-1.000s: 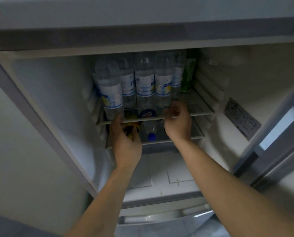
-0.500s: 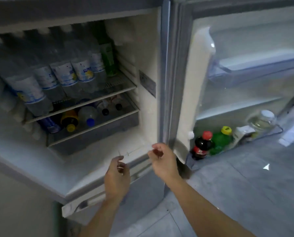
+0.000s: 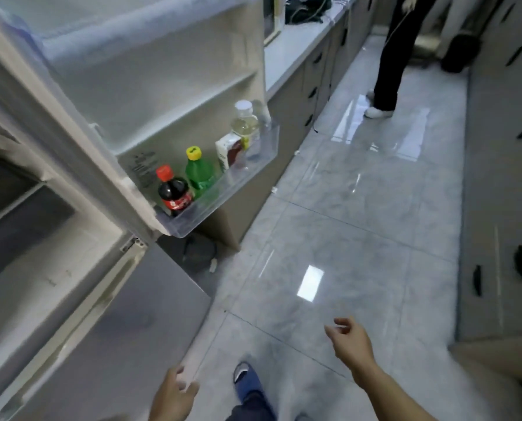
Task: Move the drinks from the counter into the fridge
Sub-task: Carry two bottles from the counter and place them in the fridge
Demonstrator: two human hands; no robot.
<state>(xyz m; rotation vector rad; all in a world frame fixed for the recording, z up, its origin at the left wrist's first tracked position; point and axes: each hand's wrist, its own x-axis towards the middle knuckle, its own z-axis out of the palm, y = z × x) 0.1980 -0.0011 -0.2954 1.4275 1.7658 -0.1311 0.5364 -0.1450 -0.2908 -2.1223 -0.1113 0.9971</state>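
The fridge door (image 3: pixel 150 95) stands open on the left. Its bottom clear bin (image 3: pixel 223 205) holds a dark cola bottle with a red cap (image 3: pixel 173 192), a green bottle with a yellow cap (image 3: pixel 199 173), a small carton (image 3: pixel 229 151) and a clear bottle with a white cap (image 3: pixel 245 126). My left hand (image 3: pixel 174 396) hangs low by the fridge's lower front (image 3: pixel 108 338), fingers loosely curled, holding nothing. My right hand (image 3: pixel 349 340) is out over the floor, relaxed and empty. The white counter (image 3: pixel 293 47) runs back on the right of the door; no drinks show on its visible part.
Another person's dark trouser legs and white shoe (image 3: pixel 378 112) stand in the aisle at the back. Grey cabinets (image 3: pixel 502 177) line the right side. My blue slipper (image 3: pixel 247 381) is on the glossy tiled floor (image 3: pixel 344 208). A dark bundle with cables (image 3: pixel 305 7) lies on the counter.
Both hands have left the fridge shelves and dropped low, empty. My view has swung right, away from the bottle-filled shelves to the door bin, floor and aisle.
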